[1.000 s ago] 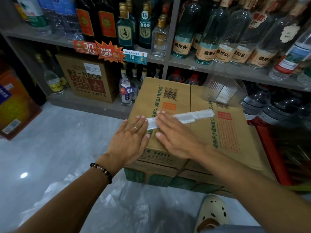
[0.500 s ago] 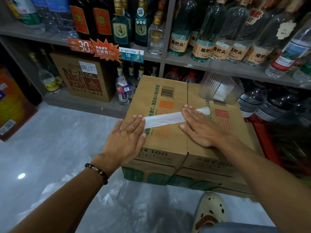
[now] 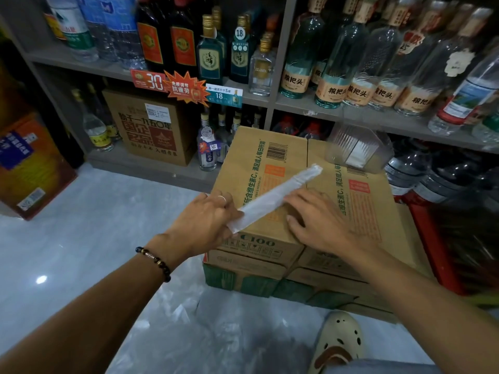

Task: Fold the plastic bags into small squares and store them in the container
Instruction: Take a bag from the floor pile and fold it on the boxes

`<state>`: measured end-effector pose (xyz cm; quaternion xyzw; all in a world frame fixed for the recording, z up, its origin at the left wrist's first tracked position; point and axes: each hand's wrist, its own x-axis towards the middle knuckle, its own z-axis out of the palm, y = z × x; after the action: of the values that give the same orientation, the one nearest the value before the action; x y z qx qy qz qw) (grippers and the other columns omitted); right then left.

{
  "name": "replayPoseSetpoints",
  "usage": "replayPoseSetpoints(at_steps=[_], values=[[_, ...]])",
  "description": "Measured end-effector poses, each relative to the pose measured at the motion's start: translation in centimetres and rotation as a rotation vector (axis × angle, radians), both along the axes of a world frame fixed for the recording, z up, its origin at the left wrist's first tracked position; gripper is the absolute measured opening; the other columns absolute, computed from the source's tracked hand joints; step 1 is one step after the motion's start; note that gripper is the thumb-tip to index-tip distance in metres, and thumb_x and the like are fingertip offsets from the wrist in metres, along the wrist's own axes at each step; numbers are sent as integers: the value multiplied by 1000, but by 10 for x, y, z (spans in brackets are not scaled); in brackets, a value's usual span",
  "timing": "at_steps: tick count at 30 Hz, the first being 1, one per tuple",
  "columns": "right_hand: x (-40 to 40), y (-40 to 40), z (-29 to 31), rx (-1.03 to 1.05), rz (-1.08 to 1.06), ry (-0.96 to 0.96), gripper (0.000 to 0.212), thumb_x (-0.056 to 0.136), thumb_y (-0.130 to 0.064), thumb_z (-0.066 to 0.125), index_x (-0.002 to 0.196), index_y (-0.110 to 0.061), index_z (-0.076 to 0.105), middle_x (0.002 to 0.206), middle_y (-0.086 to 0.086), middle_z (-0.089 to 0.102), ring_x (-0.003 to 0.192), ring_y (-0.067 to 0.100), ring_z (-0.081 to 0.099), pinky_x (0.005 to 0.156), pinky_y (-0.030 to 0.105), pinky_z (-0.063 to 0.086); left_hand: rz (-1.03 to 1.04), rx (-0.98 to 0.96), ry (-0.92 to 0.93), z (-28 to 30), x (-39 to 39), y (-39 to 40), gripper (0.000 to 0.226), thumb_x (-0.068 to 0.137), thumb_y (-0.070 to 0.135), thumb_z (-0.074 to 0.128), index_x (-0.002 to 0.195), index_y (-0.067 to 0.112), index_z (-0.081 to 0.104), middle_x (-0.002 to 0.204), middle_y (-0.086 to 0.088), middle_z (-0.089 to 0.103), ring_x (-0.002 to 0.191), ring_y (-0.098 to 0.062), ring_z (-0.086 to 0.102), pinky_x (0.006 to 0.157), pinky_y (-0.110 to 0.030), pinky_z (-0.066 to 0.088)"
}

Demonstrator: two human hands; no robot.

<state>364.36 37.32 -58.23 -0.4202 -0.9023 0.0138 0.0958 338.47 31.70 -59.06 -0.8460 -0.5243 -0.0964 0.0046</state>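
A white plastic bag folded into a long narrow strip (image 3: 275,198) lies slanted across the top of a brown cardboard box (image 3: 378,211). My left hand (image 3: 205,222) pinches the strip's near left end at the box's front corner. My right hand (image 3: 321,222) rests with spread fingers on the box top, just right of the strip's middle. A clear plastic container (image 3: 359,149) stands on the far right of the box, with folded white pieces inside.
Shelves of glass bottles (image 3: 337,71) rise behind the box. More clear plastic bags (image 3: 189,319) lie on the grey floor by my beige clog (image 3: 337,344). A second carton (image 3: 151,125) sits on the low shelf, and red crates (image 3: 432,238) stand to the right.
My left hand went from pressing flat to pinching the strip's left end, swinging it toward me so the strip lies diagonal. My right hand slid back off the strip's right part.
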Motion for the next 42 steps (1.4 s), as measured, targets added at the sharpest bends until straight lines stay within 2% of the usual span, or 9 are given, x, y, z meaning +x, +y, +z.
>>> replayPoseSetpoints(at_steps=[6,11,15,18,21,28,35,39,42], values=[[-26,-7,-8,-10,-1,138,28,92,-27,62,117,-18,70,108,-1,68,102,19,59,93,40,44,166,-202,-533,8,9,-6,17,96,29,58,97,25,74,99,6,54,91,-12,54,80,-33,47],[-45,-12,-2,-121,-117,330,18,95,-22,61,91,-16,78,87,0,73,76,19,64,70,33,48,266,-265,-718,18,13,-3,27,83,36,74,103,19,71,99,8,60,93,-10,59,74,-17,46],[-33,-8,23,-655,-269,618,22,97,-21,61,87,-6,74,90,9,73,76,10,61,68,22,47,206,-243,-302,12,5,-5,84,70,56,79,140,22,48,137,5,45,126,-15,41,105,-34,40],[-17,-13,35,-926,-295,696,16,97,-16,60,88,-10,72,92,6,73,81,11,64,72,19,51,78,-185,-87,2,20,0,96,80,65,63,154,20,22,160,1,17,148,-20,9,122,-41,13],[-9,-13,38,-1051,-328,708,16,98,-13,58,87,-15,70,83,-3,73,76,7,66,69,21,52,-34,-192,66,-8,45,12,106,83,73,50,157,17,-1,163,0,-11,148,-19,-19,121,-41,-6],[0,1,39,-1220,-388,1214,15,99,-9,50,97,-3,64,79,7,68,64,13,59,49,20,48,-70,-125,182,-19,54,16,92,89,72,33,156,18,-1,164,-3,0,150,-21,-8,119,-45,-6],[-3,10,46,-843,-428,442,26,101,-24,55,79,-18,67,71,-3,57,58,11,43,52,23,34,21,-136,187,-21,36,11,96,74,73,-3,156,22,-4,164,-4,-1,151,-19,-5,119,-43,-6],[-11,14,44,-771,-386,285,24,99,-22,55,86,-9,71,74,-3,60,59,8,47,54,23,36,37,-103,171,-21,28,6,99,79,73,4,155,11,15,162,-9,17,151,-23,7,121,-45,3],[-17,17,40,-743,-386,240,23,97,-19,56,86,-7,72,85,-2,67,81,14,59,68,29,44,77,-80,121,-22,24,5,100,81,75,12,151,7,28,159,-13,24,149,-26,14,121,-45,7]])
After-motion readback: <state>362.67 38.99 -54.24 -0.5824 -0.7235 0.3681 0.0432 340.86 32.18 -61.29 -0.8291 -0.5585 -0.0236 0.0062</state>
